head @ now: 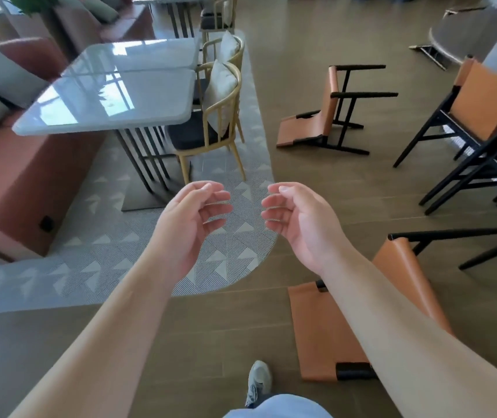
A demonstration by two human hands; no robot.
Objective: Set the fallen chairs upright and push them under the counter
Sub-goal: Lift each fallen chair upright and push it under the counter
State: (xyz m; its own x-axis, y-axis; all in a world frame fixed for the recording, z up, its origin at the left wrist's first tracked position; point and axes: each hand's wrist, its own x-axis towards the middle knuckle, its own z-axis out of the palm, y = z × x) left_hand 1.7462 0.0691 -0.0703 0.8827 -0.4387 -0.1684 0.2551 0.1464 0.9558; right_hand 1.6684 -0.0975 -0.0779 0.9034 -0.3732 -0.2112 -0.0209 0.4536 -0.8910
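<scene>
Just below right hand (298, 224): fallen chair (331, 333).

The wood-look plank floor (346, 188) carries everything in view. On it, at the near right, a fallen orange chair (328, 333) lies on its back, black legs pointing right. Farther off, mid-floor, a second fallen orange chair (304, 128) lies the same way. Along the right edge two upright orange chairs (482, 107) stand side by side. To the left a patterned grey rug (114, 254) covers the floor, bearing a glossy white table (114, 95) and wooden armchairs (208, 128).
</scene>
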